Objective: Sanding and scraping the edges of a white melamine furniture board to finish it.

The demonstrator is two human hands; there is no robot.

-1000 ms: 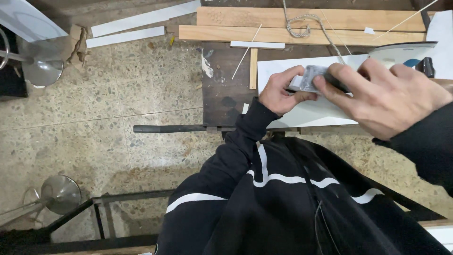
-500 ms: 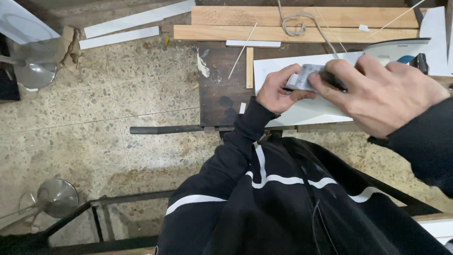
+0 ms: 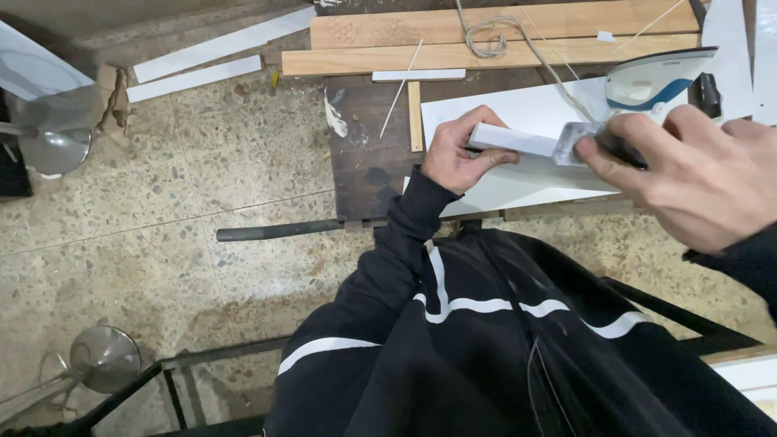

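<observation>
I stand at a dark wooden workbench over a speckled terrazzo floor, with two pale wood planks and a coil of cord along its far edge. A white board lies flat on the bench. My left hand closes around one end of a narrow white strip resting on that board. My right hand pinches a small grey block against the strip's other end, just below the white and blue iron.

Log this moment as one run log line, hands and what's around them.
left hand: grips white strip | right hand: presses grey block on strip end | nearby: clothes iron, white panel, dark table
</observation>
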